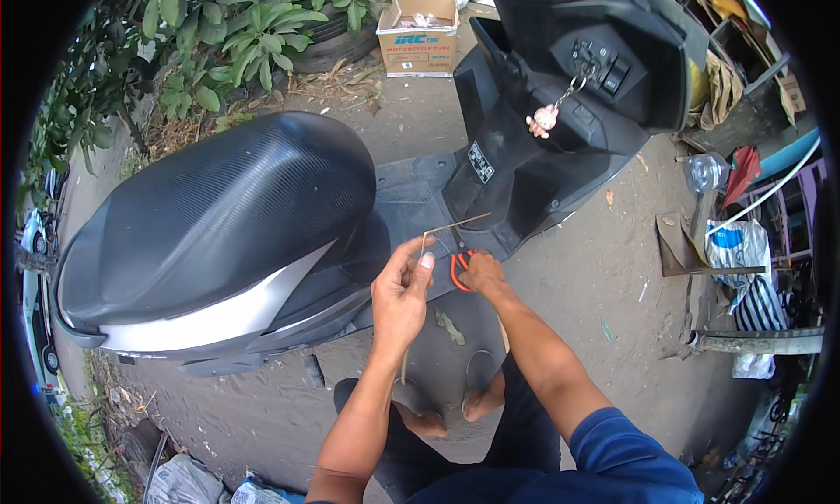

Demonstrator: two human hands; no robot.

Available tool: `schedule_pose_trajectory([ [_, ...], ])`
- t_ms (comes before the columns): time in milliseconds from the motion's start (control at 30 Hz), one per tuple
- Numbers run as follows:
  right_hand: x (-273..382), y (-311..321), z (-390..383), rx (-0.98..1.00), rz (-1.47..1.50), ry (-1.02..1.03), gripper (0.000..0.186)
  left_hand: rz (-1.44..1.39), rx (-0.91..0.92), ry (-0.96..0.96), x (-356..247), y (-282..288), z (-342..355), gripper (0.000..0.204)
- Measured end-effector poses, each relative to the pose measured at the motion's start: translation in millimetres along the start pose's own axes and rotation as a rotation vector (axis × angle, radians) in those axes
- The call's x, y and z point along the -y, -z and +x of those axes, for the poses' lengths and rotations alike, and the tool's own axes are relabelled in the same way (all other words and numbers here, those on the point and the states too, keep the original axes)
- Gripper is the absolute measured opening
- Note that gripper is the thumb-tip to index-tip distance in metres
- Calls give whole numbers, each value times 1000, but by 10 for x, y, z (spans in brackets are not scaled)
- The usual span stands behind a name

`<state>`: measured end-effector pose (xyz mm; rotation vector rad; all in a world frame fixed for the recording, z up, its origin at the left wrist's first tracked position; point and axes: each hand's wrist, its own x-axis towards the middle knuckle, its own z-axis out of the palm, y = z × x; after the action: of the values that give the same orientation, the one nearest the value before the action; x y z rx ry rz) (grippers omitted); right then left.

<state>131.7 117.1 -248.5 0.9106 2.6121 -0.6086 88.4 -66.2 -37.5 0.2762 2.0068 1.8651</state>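
Observation:
My left hand [404,290] pinches a thin, straw-coloured strip [457,223] between thumb and fingers. Above the fingertips the strip bends sharply and runs off to the right. A similar pale length hangs below that hand beside my leg. My right hand [481,274] is wrapped round the red-orange handles of a pair of scissors [459,261]. Their dark blades point up toward the strip; whether they touch it I cannot tell. Both hands are over the near edge of the dark footboard [411,185] of a motor scooter.
The scooter's black seat [227,215] is on the left. A key ring with a pink figure [544,119] hangs from its front panel. Behind stands an open cardboard box [418,36] near leafy plants. A clear plastic bottle [705,171] and a metal bracket [687,248] lie at the right.

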Motion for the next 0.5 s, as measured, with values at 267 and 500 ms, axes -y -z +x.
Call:
schedule_pose_trajectory([
  [267, 151, 2086, -3157, 449, 1194, -137, 34, -84, 99, 152, -1551, 67, -789, 22],
  [500, -18, 3987, -5112, 123, 1201, -24, 51, 96, 576, 122, -3313, -628, -1842, 23],
])
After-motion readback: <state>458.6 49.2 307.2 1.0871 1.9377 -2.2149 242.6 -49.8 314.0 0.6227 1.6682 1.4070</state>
